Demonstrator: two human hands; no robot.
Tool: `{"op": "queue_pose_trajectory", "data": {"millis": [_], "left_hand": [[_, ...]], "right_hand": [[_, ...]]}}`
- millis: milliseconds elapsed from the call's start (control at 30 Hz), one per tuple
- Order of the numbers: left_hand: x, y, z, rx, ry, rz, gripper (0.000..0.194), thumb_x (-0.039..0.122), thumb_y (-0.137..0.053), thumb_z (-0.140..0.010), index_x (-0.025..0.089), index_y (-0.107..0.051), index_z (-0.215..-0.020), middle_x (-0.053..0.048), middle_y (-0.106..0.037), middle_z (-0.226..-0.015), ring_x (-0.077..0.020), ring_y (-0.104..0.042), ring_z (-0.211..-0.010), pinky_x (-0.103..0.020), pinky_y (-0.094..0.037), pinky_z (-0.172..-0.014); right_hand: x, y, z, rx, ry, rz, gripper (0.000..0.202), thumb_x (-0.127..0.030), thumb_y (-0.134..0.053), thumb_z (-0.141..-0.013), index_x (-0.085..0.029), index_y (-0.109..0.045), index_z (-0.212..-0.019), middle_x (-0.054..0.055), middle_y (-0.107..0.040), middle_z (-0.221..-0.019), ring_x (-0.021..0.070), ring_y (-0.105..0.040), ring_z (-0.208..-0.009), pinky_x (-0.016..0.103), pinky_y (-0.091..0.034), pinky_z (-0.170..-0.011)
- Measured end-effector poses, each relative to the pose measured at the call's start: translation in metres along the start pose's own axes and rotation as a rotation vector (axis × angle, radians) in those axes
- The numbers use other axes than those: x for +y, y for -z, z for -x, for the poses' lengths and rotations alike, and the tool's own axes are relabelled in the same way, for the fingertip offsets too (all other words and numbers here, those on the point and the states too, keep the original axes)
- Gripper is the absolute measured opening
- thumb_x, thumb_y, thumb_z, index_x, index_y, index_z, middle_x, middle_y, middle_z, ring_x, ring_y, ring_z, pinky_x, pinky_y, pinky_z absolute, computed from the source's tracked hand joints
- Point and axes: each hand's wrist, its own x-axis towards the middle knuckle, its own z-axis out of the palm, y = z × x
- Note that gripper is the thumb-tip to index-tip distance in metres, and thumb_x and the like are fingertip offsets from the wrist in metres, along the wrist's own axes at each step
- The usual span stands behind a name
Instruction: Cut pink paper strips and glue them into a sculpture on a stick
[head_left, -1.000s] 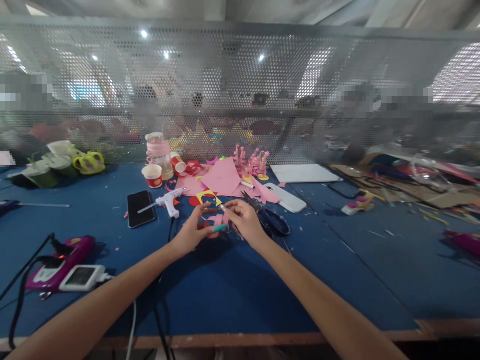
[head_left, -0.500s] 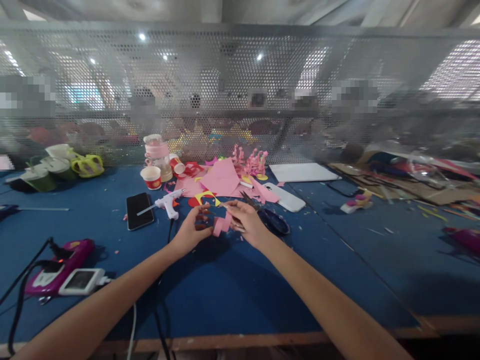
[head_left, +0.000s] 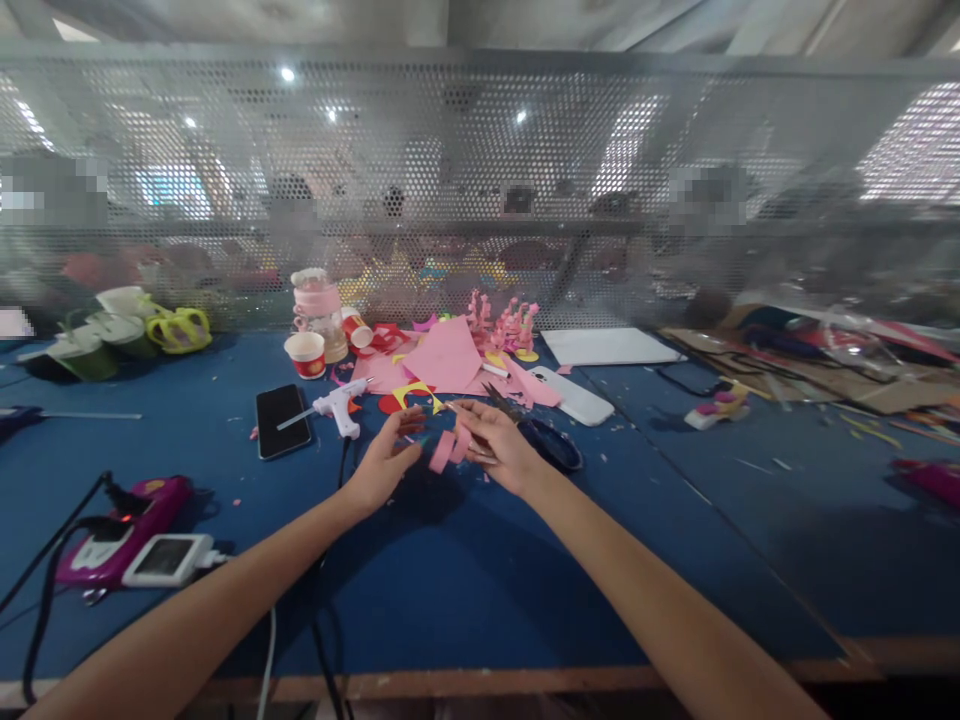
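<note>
A curled pink paper strip (head_left: 442,453) hangs from the fingers of my right hand (head_left: 501,447), which pinch it above the table. My left hand (head_left: 384,462) is just left of the strip, thumb and fingers apart, with a gap between it and the paper. Behind my hands lies a yellow paper scrap (head_left: 414,393) with a curved cut-out. Dark-handled scissors (head_left: 551,444) rest beside my right wrist, partly hidden by it. A white glue gun (head_left: 343,407) lies beyond my left hand, its glue stick reaching over a black phone (head_left: 282,421).
Pink paper sheets (head_left: 442,358) and pink branching paper pieces (head_left: 513,325) lie at the back. A paper cup (head_left: 306,356) stands beside a bottle (head_left: 321,318). At left is a purple power strip (head_left: 154,500) with cables. A white phone (head_left: 577,398) lies right. A perforated screen (head_left: 465,150) rises behind.
My left hand's fingers have moved away from the pink strip and spread slightly. My right hand still holds the strip, which has turned a little and hangs looser.
</note>
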Motion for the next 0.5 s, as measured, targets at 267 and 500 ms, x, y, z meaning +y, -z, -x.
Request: {"op": "queue_pose_trajectory", "data": {"millis": [267, 500], "left_hand": [[0.007, 0.001, 0.01, 0.065, -0.126, -0.391, 0.045, 0.032, -0.06, -0.067, 0.018, -0.041, -0.106, -0.006, -0.053, -0.095, -0.0204, -0.051, -0.093, -0.036, -0.04, -0.08], [0.002, -0.008, 0.006, -0.036, 0.034, -0.327, 0.06, 0.026, -0.07, -0.055, 0.017, -0.04, -0.106, -0.003, -0.058, -0.085, -0.0194, -0.056, -0.084, -0.035, -0.042, -0.076]], "right_hand": [[0.009, 0.002, -0.004, 0.111, 0.03, 0.152, 0.032, -0.036, -0.067, -0.052, -0.017, -0.048, -0.07, -0.008, -0.05, -0.046, 0.0042, -0.035, -0.029, 0.017, -0.021, -0.029], [0.01, 0.003, -0.003, 0.069, 0.063, 0.305, 0.026, -0.034, -0.063, -0.06, -0.018, -0.048, -0.074, -0.01, -0.046, -0.045, 0.0055, -0.039, -0.031, 0.018, -0.027, -0.031]]}}
